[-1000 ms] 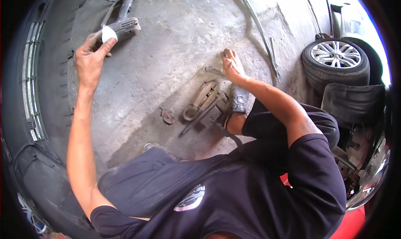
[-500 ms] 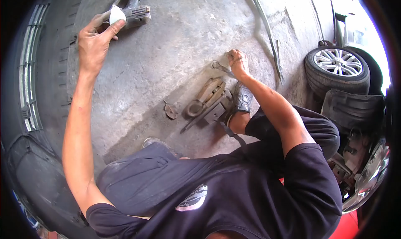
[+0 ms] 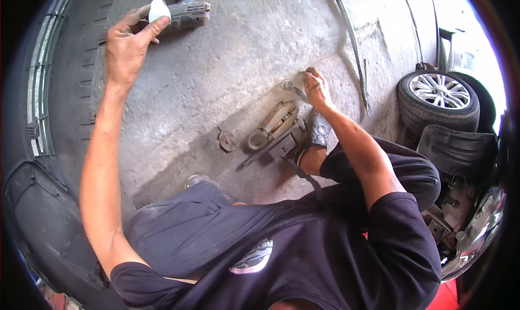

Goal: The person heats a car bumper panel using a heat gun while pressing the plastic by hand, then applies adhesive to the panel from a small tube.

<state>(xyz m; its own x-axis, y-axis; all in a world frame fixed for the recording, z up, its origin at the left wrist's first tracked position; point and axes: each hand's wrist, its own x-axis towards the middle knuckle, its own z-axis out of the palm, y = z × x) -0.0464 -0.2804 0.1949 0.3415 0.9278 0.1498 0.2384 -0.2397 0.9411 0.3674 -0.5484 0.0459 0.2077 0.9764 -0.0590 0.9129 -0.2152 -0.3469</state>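
My left hand (image 3: 127,52) is raised at the upper left, its thumb and fingers pinching a small white rounded piece (image 3: 159,11) with a narrow tip. Behind that piece lies a grey slotted part (image 3: 189,14). Low over the floor, my right hand (image 3: 317,88) has its fingers curled closed; what they hold, if anything, is hidden. A ring spanner (image 3: 292,88) shows beside the heel of that hand, its far end out of sight, and I cannot tell whether the hand touches it. Several worn metal tools (image 3: 276,131) lie near my shoe (image 3: 318,128).
A dry leaf (image 3: 226,140) lies on the concrete floor (image 3: 216,66). Farther out is a long thin strip (image 3: 355,55). At right stand a wheel with a tyre (image 3: 439,96) and a black plastic panel (image 3: 457,147). Dark trim with a pale grille (image 3: 46,66) runs along the left.
The view has shifted slightly, so the floor items sit a little farther right. My left hand keeps its pinch on the white piece. My right hand has dropped slightly, still closed.
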